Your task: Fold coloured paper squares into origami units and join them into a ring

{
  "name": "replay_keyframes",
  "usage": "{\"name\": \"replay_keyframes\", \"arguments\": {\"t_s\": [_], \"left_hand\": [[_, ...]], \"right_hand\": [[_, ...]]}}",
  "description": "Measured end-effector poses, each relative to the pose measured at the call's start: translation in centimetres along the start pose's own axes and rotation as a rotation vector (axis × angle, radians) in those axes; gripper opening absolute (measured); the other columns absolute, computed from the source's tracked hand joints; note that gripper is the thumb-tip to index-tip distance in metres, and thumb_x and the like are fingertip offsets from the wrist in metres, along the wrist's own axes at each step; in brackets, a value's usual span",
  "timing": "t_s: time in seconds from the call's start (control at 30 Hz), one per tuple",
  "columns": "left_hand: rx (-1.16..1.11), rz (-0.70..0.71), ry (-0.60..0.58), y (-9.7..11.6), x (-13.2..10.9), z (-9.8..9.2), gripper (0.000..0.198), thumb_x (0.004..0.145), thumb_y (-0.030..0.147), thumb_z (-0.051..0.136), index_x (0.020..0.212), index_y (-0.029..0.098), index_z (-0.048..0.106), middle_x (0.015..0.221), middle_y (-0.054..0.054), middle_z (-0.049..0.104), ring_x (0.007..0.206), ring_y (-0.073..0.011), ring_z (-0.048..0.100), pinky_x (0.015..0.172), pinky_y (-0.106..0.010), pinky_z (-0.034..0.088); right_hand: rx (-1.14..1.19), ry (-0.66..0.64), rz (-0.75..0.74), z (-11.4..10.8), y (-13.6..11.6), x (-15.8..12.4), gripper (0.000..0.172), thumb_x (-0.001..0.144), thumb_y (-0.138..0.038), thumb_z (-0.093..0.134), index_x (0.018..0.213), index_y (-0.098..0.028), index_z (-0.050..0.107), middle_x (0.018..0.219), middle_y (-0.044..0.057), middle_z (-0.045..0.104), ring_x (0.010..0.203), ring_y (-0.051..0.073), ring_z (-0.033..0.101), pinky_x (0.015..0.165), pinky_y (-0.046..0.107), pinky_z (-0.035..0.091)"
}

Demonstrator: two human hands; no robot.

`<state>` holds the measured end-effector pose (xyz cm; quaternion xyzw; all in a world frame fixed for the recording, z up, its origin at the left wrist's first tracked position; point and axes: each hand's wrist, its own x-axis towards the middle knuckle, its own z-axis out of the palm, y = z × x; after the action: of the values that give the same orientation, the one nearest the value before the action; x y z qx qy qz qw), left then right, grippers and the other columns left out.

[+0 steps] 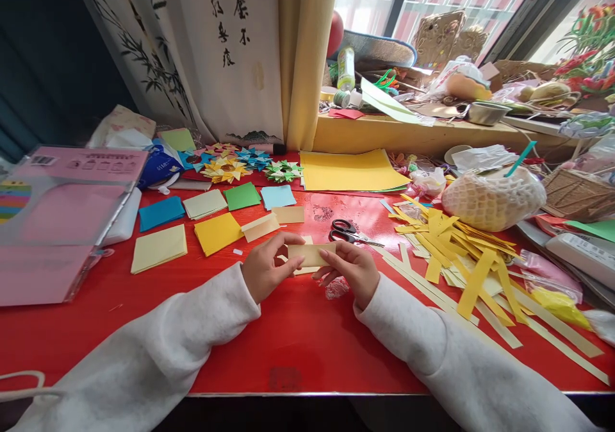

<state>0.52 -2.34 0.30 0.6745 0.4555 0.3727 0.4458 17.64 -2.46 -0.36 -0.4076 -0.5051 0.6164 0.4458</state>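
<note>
Between my two hands a small cream strip of folded paper (311,256) is held level above the red table (307,342). My left hand (270,266) pinches its left end between thumb and fingers. The right end sits in the pinch of my right hand (354,270). More pale paper lies just beneath it, partly hidden. Beyond my left hand are a creased cream piece (260,227) and a flat tan piece (289,215). Black-handled scissors (353,232) rest beyond my right hand.
Stacks of square paper in yellow (218,233), cream (159,249), blue (162,213) and green (243,196) lie at left. Folded paper stars (225,170) and yellow sheets (353,170) are behind. Paper strips (446,252) heap at right, near a net-wrapped fruit (494,198). A pink pack (72,207) stands far left.
</note>
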Motion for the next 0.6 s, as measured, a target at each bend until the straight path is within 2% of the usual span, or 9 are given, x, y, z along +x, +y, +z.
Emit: {"name": "replay_keyframes", "arguments": {"t_s": [0.6], "left_hand": [[-0.030, 0.026, -0.007, -0.38, 0.05, 0.19, 0.024, 0.073, 0.029, 0.051, 0.094, 0.018, 0.047, 0.086, -0.003, 0.053, 0.059, -0.0103, 0.055, 0.054, -0.024, 0.050]], "right_hand": [[-0.041, 0.000, -0.033, -0.15, 0.15, 0.02, 0.024, 0.070, -0.036, 0.055, 0.077, -0.013, 0.053, 0.064, 0.003, 0.061, 0.054, 0.014, 0.061, 0.044, 0.024, 0.050]]}}
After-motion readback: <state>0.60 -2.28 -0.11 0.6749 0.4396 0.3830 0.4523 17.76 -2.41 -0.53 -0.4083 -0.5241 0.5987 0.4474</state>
